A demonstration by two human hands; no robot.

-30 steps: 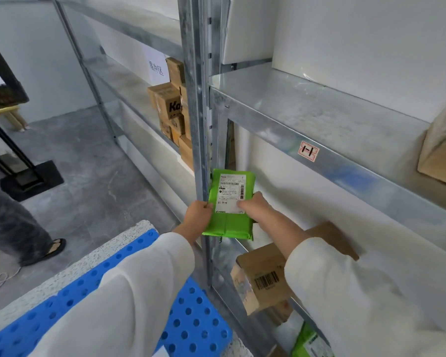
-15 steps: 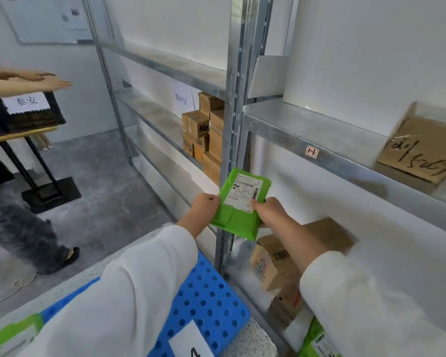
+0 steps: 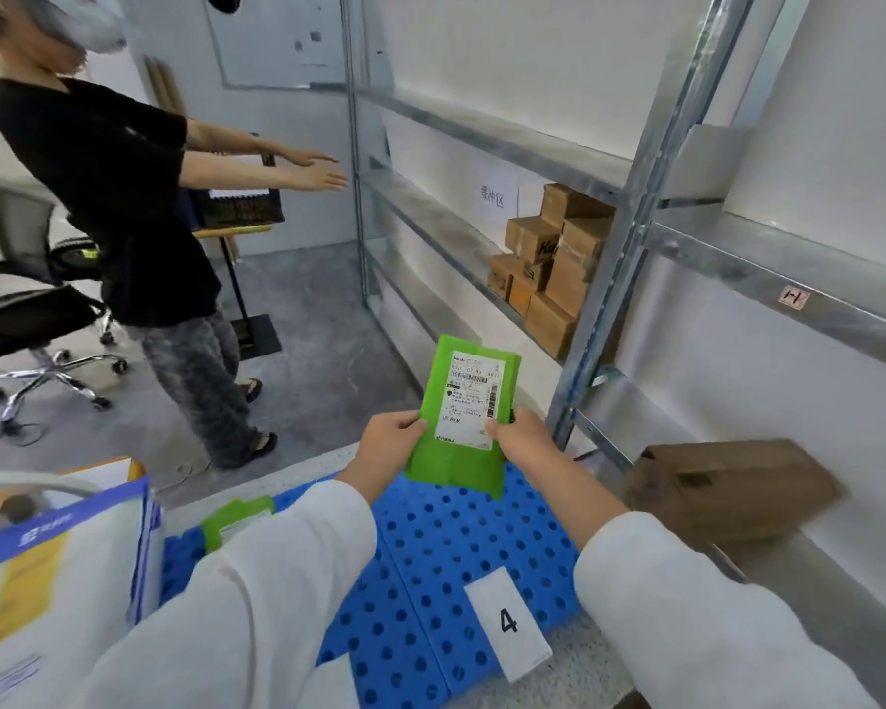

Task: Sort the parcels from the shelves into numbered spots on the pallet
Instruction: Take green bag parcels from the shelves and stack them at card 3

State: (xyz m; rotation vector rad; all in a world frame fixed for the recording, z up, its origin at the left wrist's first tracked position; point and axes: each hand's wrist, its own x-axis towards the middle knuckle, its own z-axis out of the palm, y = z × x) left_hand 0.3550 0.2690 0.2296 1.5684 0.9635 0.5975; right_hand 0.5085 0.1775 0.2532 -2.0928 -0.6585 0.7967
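Green parcel (image 3: 456,452), pinched by left hand (image 3: 391,442) at nine o'clock and right hand (image 3: 522,443) at three, likely needed its label (image 3: 474,396) read before picking a pallet (image 3: 430,545) spot.

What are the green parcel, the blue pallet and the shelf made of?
The parcel is likely thin plastic film, slightly shiny green; it shows soft creases and folds. The pallet looks like hard moulded plastic, matte blue, with regular round holes. The shelf is metal, probably galvanised steel: grey with a mottled shine.
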